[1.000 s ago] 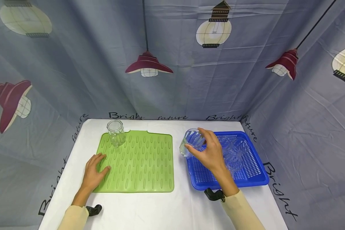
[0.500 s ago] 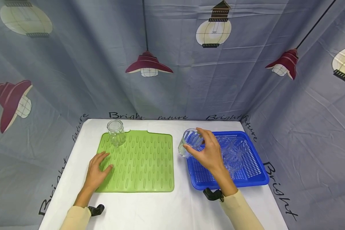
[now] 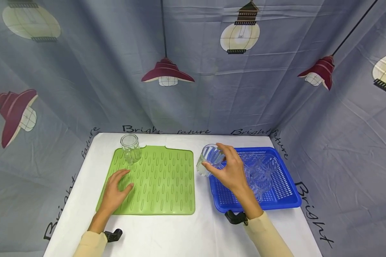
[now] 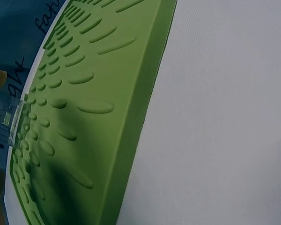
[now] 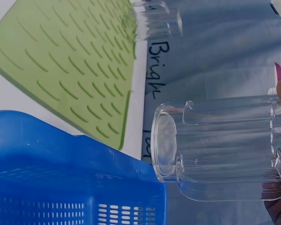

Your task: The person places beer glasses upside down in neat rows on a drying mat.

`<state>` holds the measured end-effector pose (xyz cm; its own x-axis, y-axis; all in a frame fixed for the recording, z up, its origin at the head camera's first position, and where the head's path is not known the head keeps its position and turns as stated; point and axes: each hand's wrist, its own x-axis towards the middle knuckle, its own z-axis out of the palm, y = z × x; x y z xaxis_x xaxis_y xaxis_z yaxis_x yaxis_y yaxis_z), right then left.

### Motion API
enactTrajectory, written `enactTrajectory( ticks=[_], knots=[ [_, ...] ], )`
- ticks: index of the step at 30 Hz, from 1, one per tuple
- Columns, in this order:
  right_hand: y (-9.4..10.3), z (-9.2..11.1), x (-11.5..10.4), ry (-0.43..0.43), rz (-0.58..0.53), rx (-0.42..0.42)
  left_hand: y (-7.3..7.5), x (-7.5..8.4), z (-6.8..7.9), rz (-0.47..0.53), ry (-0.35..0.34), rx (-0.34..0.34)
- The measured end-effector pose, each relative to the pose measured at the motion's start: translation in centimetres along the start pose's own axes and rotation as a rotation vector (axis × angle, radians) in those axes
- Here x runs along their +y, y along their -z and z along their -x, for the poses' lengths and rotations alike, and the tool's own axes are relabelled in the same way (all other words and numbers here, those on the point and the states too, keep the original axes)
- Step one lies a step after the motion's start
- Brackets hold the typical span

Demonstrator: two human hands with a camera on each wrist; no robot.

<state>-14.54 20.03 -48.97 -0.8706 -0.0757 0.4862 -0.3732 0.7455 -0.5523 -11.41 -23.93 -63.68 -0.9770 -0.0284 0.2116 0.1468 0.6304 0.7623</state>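
Note:
My right hand point(image 3: 232, 171) grips a clear drinking glass point(image 3: 208, 164) near its rim, thumb on the near side and fingers on the far side. In the right wrist view the glass point(image 5: 225, 145) shows ribbed sides and a narrower base, with the fingers partly cut off at the edge. It hangs at the left rim of a blue basket point(image 3: 292, 194). My left hand point(image 3: 113, 192) hovers over the left part of a green ridged mat point(image 3: 161, 185), fingers loosely bent and holding nothing. Another clear glass point(image 3: 130, 148) stands at the mat's far left corner.
Several clear glasses point(image 3: 262, 176) lie in the perforated basket, overlapping one another. A white-covered table point(image 3: 180, 235) bears the mat and basket, with a strip of cloth between them. A grey-blue curtain point(image 3: 199, 103) closes off the back and sides.
My right hand has moved slightly left with the glass, from over the basket's edge toward the mat. My left hand has shifted right and a little forward over the mat.

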Motion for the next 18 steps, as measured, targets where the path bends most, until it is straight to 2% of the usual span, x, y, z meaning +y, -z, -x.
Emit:
enactTrajectory(
  ticks=[5,18],
  knots=[
    [-0.2,0.0,-0.1,-0.002,0.001,-0.004,-0.3,0.6,-0.1,0.018,-0.015,0.003],
    [-1.0,0.2,-0.8,-0.005,-0.013,-0.031,-2.1,1.9,-0.7,0.08,0.012,-0.065]
  ],
)
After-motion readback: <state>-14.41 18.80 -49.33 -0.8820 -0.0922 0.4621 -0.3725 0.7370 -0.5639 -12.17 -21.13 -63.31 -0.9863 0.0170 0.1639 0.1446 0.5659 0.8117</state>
